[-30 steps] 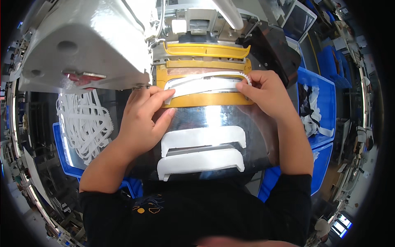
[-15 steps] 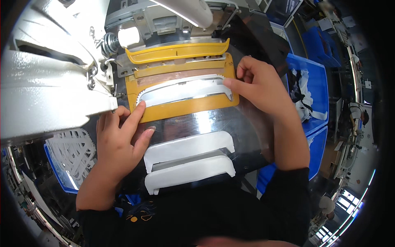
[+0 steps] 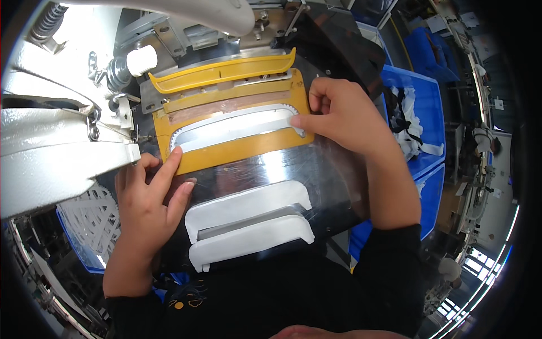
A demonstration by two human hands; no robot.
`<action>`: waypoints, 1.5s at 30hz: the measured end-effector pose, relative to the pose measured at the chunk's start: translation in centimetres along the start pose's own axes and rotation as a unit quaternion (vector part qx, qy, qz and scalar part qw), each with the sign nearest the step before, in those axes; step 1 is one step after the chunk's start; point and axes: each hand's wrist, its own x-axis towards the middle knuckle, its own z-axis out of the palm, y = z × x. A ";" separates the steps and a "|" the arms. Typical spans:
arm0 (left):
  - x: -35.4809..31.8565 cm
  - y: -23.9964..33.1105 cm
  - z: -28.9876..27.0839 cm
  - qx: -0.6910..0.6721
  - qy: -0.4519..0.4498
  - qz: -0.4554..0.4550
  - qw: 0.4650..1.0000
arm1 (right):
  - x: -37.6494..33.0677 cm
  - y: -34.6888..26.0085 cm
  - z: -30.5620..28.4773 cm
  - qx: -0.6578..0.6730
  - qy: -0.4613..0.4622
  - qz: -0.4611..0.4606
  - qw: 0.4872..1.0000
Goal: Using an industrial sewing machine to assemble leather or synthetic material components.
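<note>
A yellow template plate [image 3: 243, 151] lies on the shiny metal machine bed, its long curved opening edged by a white strip [image 3: 237, 112] with a toothed outer rim. My left hand [image 3: 148, 195] is open; its index fingertip presses at the strip's left end, and the thumb sticks out over the bed. At the opening's right end, the thumb of my right hand [image 3: 339, 116] presses on the strip, its other fingers curled beside the plate with nothing visible in them. Nearer to me lie two curved white pieces, a far one [image 3: 248, 206] and a near one [image 3: 254, 240].
A white sewing machine [image 3: 56, 147] stands close on the left, with its arm [image 3: 192, 11] above the plate. Behind the opening rises a yellow curved bar [image 3: 223, 74]. Blue bins stand at right [image 3: 432, 118] and lower left [image 3: 79, 248], holding scraps and white strips [image 3: 93, 217].
The whole view has shifted, so the plate and both hands appear further left. Both hands keep nearly the same hold on the plate and strip; the loose white pieces stay put.
</note>
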 end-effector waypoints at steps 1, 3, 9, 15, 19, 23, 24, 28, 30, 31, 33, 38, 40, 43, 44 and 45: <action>0.0 0.0 0.0 0.001 -0.001 0.003 1.000 | 0.1 -0.1 0.0 0.002 -0.001 -0.001 1.000; 0.0 0.1 0.0 -0.001 0.002 0.003 1.000 | 0.1 -0.6 0.1 0.000 0.011 0.039 0.999; -0.1 0.2 -0.1 0.007 0.007 0.007 1.000 | 0.0 -0.8 0.0 -0.024 0.005 0.021 0.999; -0.3 0.2 -0.4 0.016 0.010 0.011 1.000 | -0.5 -0.9 0.4 0.033 0.017 -0.127 0.991; -0.1 0.1 -0.6 -0.016 -0.009 -0.002 1.000 | 0.1 -1.3 2.3 -0.065 0.069 -0.404 0.910; -0.1 -0.1 -0.4 -0.012 0.010 0.009 1.000 | 0.3 -2.2 3.7 -0.105 0.028 -0.423 0.900; -0.1 0.0 -0.4 -0.012 0.012 0.012 1.000 | 0.4 -2.2 3.8 -0.109 0.014 -0.419 0.901; -0.1 0.1 -0.8 -0.015 -0.007 0.007 1.000 | 0.4 -2.3 3.8 -0.124 0.012 -0.423 0.897; -0.1 0.1 -0.8 -0.016 -0.013 0.006 1.000 | 0.3 -2.4 3.7 -0.140 0.016 -0.424 0.895; -0.1 0.0 -0.8 -0.017 -0.018 0.007 1.000 | 0.3 -2.4 3.8 -0.139 0.016 -0.423 0.895; -0.2 0.0 -0.7 -0.015 -0.016 0.011 1.000 | 0.3 -2.5 3.8 -0.137 0.013 -0.422 0.896; -0.3 0.2 -0.5 0.001 0.014 0.021 1.000 | 0.4 -3.1 4.0 -0.159 0.018 -0.414 0.896; -0.2 0.2 -0.5 -0.015 0.056 0.028 0.998 | 0.5 -3.2 4.1 -0.167 0.026 -0.412 0.895; -0.9 0.8 -1.7 -0.142 0.018 0.028 0.989 | 0.4 -2.7 4.4 -0.162 0.040 -0.415 0.894; -0.6 0.8 -1.9 -0.142 0.009 0.065 0.988 | 0.4 -2.3 4.7 -0.143 0.047 -0.419 0.895; -0.8 0.9 -1.9 -0.141 0.008 0.065 0.988 | 0.2 -2.0 4.9 -0.123 0.052 -0.425 0.895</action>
